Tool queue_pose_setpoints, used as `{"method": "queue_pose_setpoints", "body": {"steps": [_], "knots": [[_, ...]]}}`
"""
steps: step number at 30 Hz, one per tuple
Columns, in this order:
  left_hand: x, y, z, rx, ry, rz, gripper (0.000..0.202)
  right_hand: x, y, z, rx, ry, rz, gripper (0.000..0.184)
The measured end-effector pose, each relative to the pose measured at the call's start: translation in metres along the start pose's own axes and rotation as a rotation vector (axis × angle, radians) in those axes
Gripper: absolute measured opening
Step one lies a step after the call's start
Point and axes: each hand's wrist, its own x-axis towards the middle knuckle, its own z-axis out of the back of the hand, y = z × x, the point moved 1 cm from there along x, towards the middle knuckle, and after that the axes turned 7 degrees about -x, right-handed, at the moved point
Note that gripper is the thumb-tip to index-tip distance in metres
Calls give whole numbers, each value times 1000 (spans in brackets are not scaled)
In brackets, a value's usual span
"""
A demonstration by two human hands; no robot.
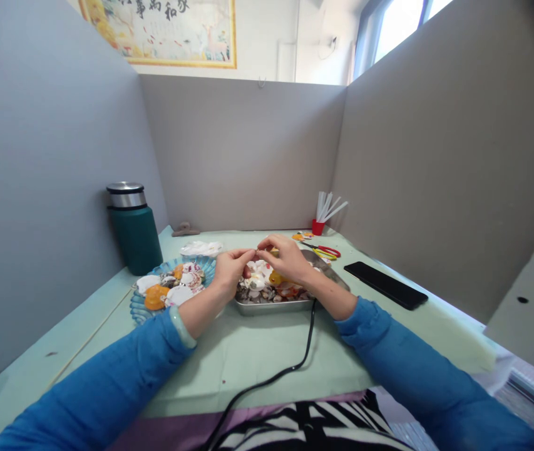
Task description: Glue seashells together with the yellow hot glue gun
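My left hand and my right hand meet above a metal tray filled with several shells. Both hands pinch their fingertips together around something small between them that I cannot make out; a reddish piece shows just under my left fingers. The tray sits in the middle of the pale green table. Left of it stands a blue glass plate holding white and orange shells. Both arms wear blue sleeves, and a pale bangle circles my left wrist.
A dark green flask stands at the far left by the grey partition. A black phone lies right of the tray. Scissors and a red cup of white sticks sit at the back. A black cable runs toward me.
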Motion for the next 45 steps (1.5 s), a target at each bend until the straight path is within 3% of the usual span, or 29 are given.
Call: {"method": "queue_pose_setpoints", "body": {"steps": [16, 24, 45], "knots": [[0, 0, 0, 7, -6, 3, 26, -1, 0, -1, 15, 19, -20, 9], [1, -1, -1, -47, -27, 7, 25, 0, -5, 1, 159, 39, -137, 18], [4, 3, 1, -62, -25, 39, 26, 3, -13, 0, 347, 204, -260, 22]]}}
